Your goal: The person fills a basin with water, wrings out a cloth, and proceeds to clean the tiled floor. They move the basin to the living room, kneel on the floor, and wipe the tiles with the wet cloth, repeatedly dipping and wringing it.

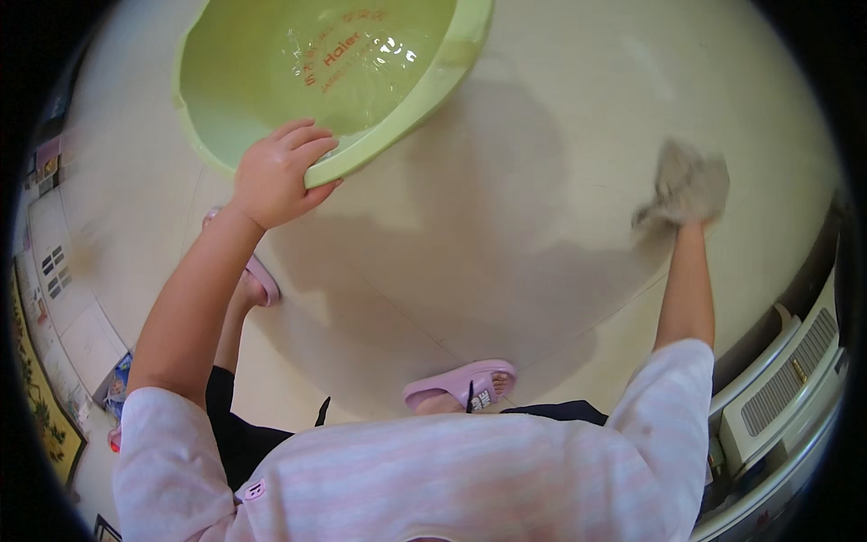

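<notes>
A light green plastic basin (399, 129) with red Haier lettering inside tilts at the upper left, and a little clear water glints in its bottom. My left hand (281, 173) grips the near rim, fingers inside and thumb outside. Far to the right, out at arm's length, my right hand (698, 215) is mostly hidden by a grey-brown cloth (687, 179) that it holds. The cloth is slightly blurred and lies over or close to the pale tiled floor (609, 88); whether it touches cannot be told.
My feet stand apart in pink slippers (460, 385) on the floor. A white appliance with a grille (789, 372) stands along the right edge. White cabinets (95, 339) and a yellow picture panel (51, 420) line the far left.
</notes>
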Demonstrator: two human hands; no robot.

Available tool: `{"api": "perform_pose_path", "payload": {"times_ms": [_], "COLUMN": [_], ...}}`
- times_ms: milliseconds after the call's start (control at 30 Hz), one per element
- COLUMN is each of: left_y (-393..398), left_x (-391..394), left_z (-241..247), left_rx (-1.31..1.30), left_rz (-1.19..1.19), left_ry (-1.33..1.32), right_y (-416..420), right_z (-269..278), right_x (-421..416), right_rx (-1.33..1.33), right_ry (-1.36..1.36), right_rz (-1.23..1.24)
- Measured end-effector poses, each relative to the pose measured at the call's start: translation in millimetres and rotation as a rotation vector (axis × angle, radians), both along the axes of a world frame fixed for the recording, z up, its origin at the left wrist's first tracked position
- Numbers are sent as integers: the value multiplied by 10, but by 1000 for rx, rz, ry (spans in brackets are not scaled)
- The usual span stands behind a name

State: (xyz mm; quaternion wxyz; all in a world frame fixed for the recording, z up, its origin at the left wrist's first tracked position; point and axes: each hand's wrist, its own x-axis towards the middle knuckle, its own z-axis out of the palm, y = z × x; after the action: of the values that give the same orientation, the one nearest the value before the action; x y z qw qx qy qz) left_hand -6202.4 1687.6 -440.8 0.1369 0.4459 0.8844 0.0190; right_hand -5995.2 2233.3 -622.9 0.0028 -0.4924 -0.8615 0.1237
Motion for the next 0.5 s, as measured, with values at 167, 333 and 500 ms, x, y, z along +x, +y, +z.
{"api": "perform_pose_path", "payload": {"times_ms": [167, 333, 500], "left_y": [-38, 61, 90], "left_x": [66, 78, 92], "left_z": [12, 17, 41], "left_rx": [46, 59, 48], "left_rz": [22, 0, -42], "left_ry": [24, 51, 84], "right_y": [245, -1, -1044], "right_z": [404, 517, 494], "right_x": [1978, 1841, 168], "right_rx": [99, -119, 737], "right_ry": [-1056, -1559, -1055], "right_rz": [96, 516, 357]}}
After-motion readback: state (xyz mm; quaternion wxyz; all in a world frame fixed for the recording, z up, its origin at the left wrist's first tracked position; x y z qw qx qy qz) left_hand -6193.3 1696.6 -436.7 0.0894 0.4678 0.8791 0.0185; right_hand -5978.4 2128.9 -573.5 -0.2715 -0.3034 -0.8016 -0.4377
